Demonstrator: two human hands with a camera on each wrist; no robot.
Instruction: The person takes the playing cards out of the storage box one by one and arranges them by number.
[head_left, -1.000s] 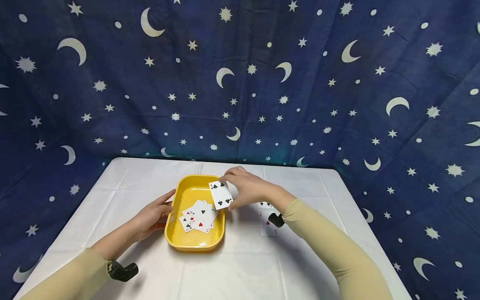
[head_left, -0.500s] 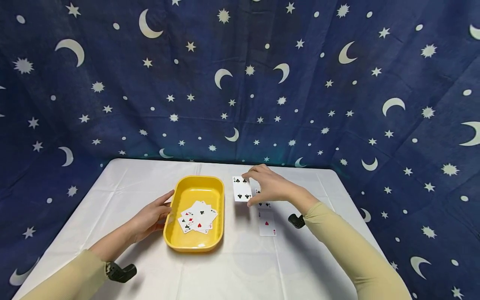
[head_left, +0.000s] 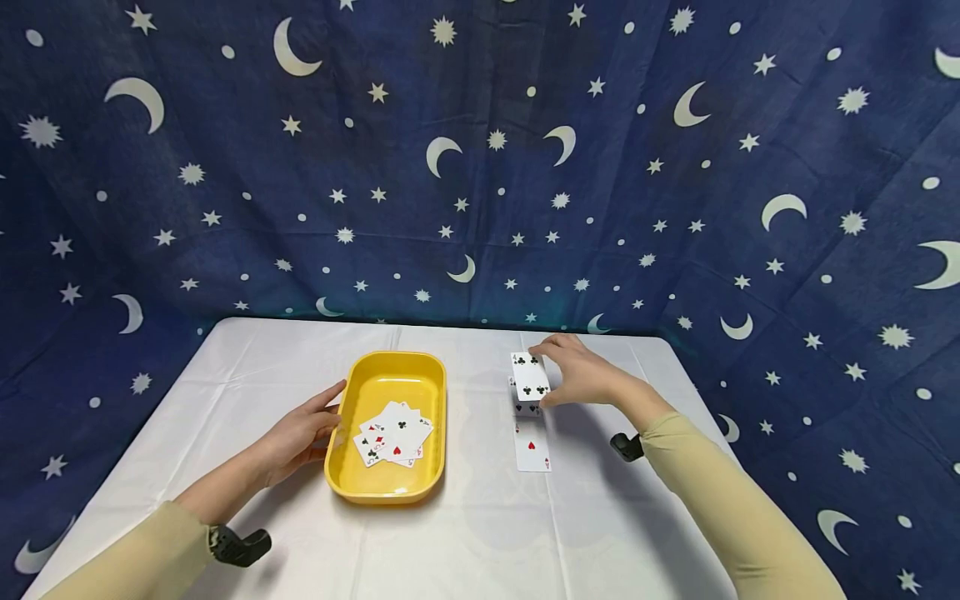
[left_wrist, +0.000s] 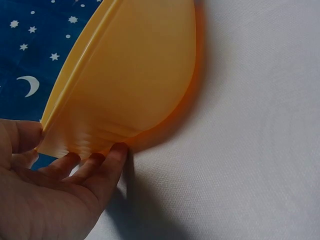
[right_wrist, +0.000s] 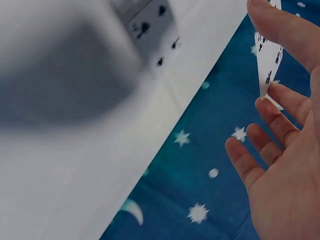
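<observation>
My right hand (head_left: pixel 588 375) pinches a four of clubs (head_left: pixel 531 377) by its right edge, between thumb and fingers. The card hangs over a spade card (head_left: pixel 527 410), hiding most of it. In the right wrist view, the held card (right_wrist: pixel 270 57) shows steeply edge-on beside the thumb. Just below, an ace of hearts (head_left: pixel 532 450) lies face up on the table. My left hand (head_left: pixel 300 437) holds the left side of a yellow tray (head_left: pixel 382 483), thumb at the rim and fingertips against the outer wall. Several overlapping cards (head_left: pixel 395 432) lie face up inside the tray.
A white cloth (head_left: pixel 480 533) covers the table. Behind it hangs a dark blue curtain (head_left: pixel 480 167) with moons and stars. Each wrist wears a black camera mount, one on the left (head_left: pixel 238 546) and one on the right (head_left: pixel 626 447).
My right hand has carried the four of clubs rightward, from the tray's right rim to above the spade card. The left hand and tray stay put.
</observation>
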